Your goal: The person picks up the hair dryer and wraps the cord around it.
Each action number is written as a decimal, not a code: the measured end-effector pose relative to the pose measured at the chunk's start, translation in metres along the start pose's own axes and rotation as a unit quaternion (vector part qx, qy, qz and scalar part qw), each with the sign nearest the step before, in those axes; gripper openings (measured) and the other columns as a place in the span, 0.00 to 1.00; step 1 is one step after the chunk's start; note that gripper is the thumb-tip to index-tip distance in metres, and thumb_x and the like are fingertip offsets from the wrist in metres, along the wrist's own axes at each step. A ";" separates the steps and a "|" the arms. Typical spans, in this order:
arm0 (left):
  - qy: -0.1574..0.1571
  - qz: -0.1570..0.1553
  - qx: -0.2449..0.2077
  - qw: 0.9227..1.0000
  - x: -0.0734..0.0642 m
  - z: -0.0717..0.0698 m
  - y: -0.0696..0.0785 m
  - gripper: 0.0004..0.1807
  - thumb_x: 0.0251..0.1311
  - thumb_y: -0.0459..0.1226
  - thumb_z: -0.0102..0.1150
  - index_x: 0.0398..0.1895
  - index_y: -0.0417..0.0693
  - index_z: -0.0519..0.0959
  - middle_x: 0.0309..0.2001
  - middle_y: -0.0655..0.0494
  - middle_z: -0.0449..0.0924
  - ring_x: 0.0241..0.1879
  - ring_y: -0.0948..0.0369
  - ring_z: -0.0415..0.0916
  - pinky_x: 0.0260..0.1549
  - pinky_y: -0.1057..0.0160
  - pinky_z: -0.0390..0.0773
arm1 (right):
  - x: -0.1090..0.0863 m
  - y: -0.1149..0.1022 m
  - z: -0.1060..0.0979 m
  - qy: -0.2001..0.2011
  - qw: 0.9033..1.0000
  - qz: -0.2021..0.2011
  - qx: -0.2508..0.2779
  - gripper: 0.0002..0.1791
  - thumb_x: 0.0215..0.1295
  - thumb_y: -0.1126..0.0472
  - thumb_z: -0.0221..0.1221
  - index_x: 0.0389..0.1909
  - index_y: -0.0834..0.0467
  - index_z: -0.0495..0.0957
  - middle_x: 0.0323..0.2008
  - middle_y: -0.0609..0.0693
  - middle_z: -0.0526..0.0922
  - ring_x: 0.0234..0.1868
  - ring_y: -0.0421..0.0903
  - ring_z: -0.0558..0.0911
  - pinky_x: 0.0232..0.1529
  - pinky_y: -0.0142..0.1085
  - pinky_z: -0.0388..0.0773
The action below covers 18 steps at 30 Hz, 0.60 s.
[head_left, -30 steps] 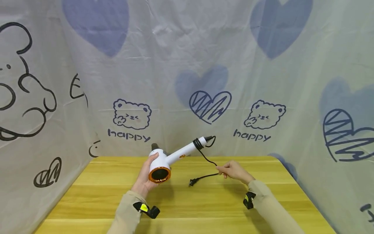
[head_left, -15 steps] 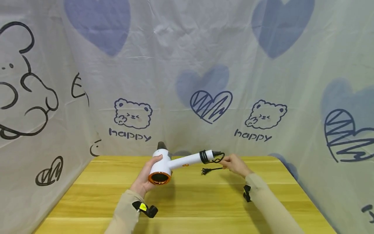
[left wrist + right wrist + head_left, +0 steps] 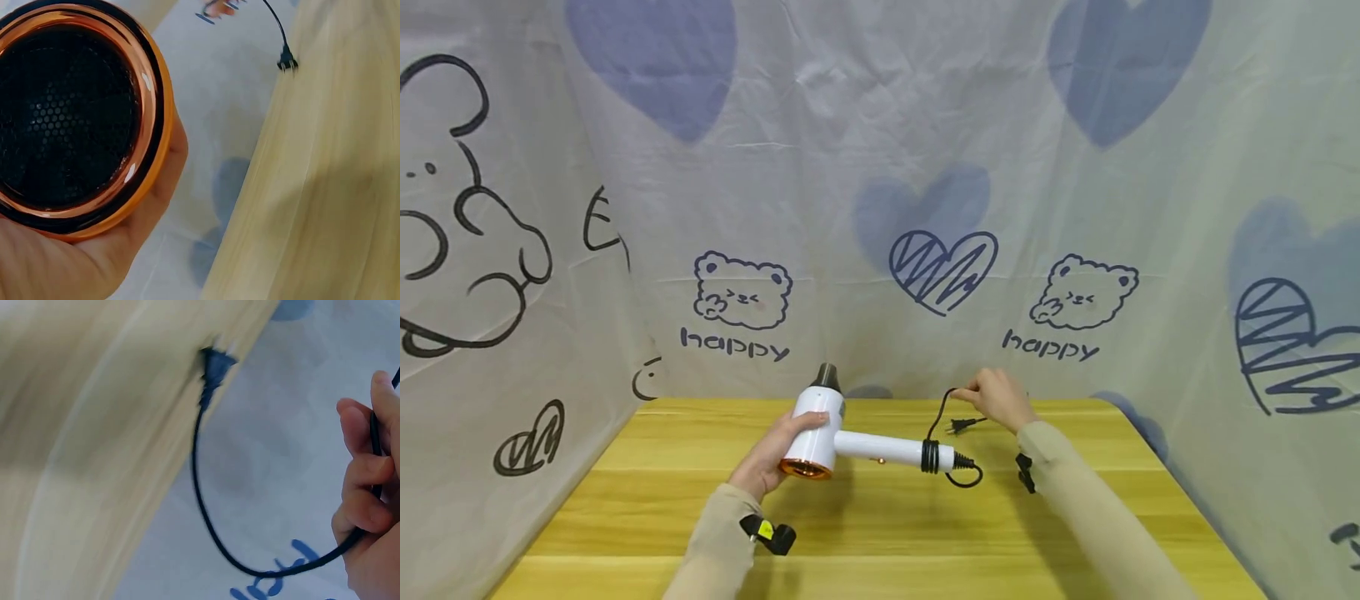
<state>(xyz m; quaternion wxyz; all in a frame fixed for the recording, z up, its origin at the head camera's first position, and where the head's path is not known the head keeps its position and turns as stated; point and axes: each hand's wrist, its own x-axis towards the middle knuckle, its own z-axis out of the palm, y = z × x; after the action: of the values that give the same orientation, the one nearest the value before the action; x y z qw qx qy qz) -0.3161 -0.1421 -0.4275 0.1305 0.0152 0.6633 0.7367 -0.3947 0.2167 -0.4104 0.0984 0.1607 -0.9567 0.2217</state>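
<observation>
My left hand grips the body of a white hair dryer, its handle pointing right. The dark nozzle faces the back, and the orange-rimmed intake faces the left wrist camera. Several turns of the black cord are wrapped around the handle's end. From there the cord rises to my right hand, which pinches it between thumb and fingers. In the right wrist view the cord runs through my curled fingers. Its loose end hangs in a curve, ending in a two-pin plug.
Beneath both hands lies a wooden table with yellowish grain. A pale cloth printed with hearts and bears hangs behind and at both sides. Black camera straps sit on the sleeves.
The dryer's handle has swung down from an upward slant to a slight downward tilt. My right hand has moved up and away with the cord, passing to the far side of the handle.
</observation>
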 end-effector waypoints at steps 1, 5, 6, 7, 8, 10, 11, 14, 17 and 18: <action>0.010 0.007 0.009 1.000 0.000 0.001 0.000 0.38 0.57 0.49 0.61 0.69 0.47 0.61 0.44 0.47 0.79 0.38 0.55 0.80 0.36 0.56 0.84 | 0.001 -0.003 -0.002 0.005 1.000 -0.001 -0.004 0.22 0.65 0.44 0.61 0.18 0.53 0.86 0.07 0.41 0.61 0.11 0.37 0.56 0.14 0.28 0.54; 0.032 0.041 0.041 0.998 0.001 0.004 0.000 0.39 0.57 0.47 0.65 0.71 0.50 0.61 0.48 0.43 0.78 0.39 0.54 0.80 0.36 0.55 0.84 | 0.004 -0.015 -0.010 0.028 0.999 -0.015 -0.014 0.20 0.67 0.44 0.59 0.33 0.55 0.90 0.08 0.41 0.60 0.11 0.37 0.56 0.13 0.28 0.53; 0.040 0.048 0.051 0.997 0.001 0.005 -0.001 0.40 0.56 0.47 0.65 0.71 0.51 0.60 0.48 0.42 0.77 0.39 0.54 0.80 0.36 0.55 0.84 | 0.005 -0.017 -0.012 0.031 0.999 -0.017 -0.012 0.19 0.68 0.45 0.59 0.35 0.56 0.89 0.07 0.42 0.59 0.11 0.37 0.55 0.13 0.27 0.52; 0.046 0.055 0.059 0.996 0.001 0.005 -0.001 0.41 0.56 0.47 0.66 0.71 0.52 0.60 0.49 0.42 0.77 0.39 0.54 0.80 0.36 0.55 0.84 | 0.005 -0.020 -0.015 0.034 0.999 -0.020 -0.007 0.19 0.68 0.46 0.58 0.37 0.56 0.89 0.07 0.42 0.58 0.11 0.37 0.55 0.13 0.27 0.52; 0.052 0.060 0.067 0.995 0.001 0.006 -0.002 0.41 0.55 0.48 0.67 0.71 0.52 0.60 0.50 0.42 0.77 0.39 0.54 0.80 0.36 0.56 0.84 | 0.005 -0.023 -0.017 0.041 0.999 -0.020 -0.006 0.19 0.68 0.46 0.58 0.38 0.56 0.89 0.07 0.42 0.57 0.11 0.37 0.54 0.12 0.27 0.50; 0.065 0.069 0.080 0.992 0.002 0.007 -0.003 0.41 0.55 0.49 0.67 0.71 0.53 0.61 0.51 0.41 0.77 0.40 0.53 0.80 0.35 0.56 0.83 | 0.005 -0.030 -0.020 0.064 0.998 -0.027 -0.002 0.18 0.68 0.46 0.59 0.41 0.55 0.88 0.07 0.41 0.58 0.10 0.37 0.52 0.11 0.27 0.49; 0.072 0.073 0.085 0.991 0.002 0.007 -0.003 0.41 0.54 0.49 0.68 0.70 0.54 0.61 0.51 0.42 0.77 0.40 0.53 0.80 0.35 0.57 0.83 | 0.005 -0.033 -0.021 0.080 0.996 -0.033 -0.004 0.18 0.68 0.46 0.59 0.42 0.55 0.88 0.07 0.42 0.59 0.10 0.36 0.51 0.10 0.27 0.48; 0.094 0.090 0.092 0.987 0.002 0.010 -0.004 0.41 0.54 0.48 0.68 0.69 0.51 0.62 0.52 0.41 0.76 0.40 0.53 0.79 0.35 0.57 0.83 | 0.003 -0.042 -0.022 0.145 0.987 -0.070 -0.023 0.18 0.66 0.45 0.60 0.42 0.54 0.88 0.07 0.43 0.66 0.09 0.35 0.49 0.09 0.26 0.47; 0.110 0.106 0.096 0.984 0.002 0.013 -0.005 0.40 0.53 0.46 0.69 0.67 0.48 0.63 0.52 0.40 0.75 0.39 0.53 0.79 0.35 0.57 0.83 | 0.000 -0.049 -0.020 0.207 0.970 -0.118 -0.045 0.17 0.65 0.45 0.61 0.40 0.54 0.88 0.12 0.46 0.79 0.08 0.32 0.49 0.09 0.25 0.46; 0.115 0.110 0.096 0.983 0.002 0.014 -0.005 0.40 0.53 0.46 0.70 0.67 0.47 0.63 0.52 0.40 0.75 0.39 0.53 0.79 0.35 0.57 0.84 | -0.001 -0.051 -0.019 0.224 0.964 -0.132 -0.049 0.16 0.64 0.46 0.62 0.38 0.55 0.89 0.15 0.48 0.83 0.08 0.32 0.50 0.09 0.25 0.46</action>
<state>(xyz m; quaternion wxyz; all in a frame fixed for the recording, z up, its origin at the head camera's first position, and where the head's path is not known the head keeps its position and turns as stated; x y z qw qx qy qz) -0.3148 -0.1272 -0.4309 -0.0301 0.0154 0.7357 0.6765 -0.3735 0.1823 -0.3733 0.3466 0.2270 -0.8901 0.1899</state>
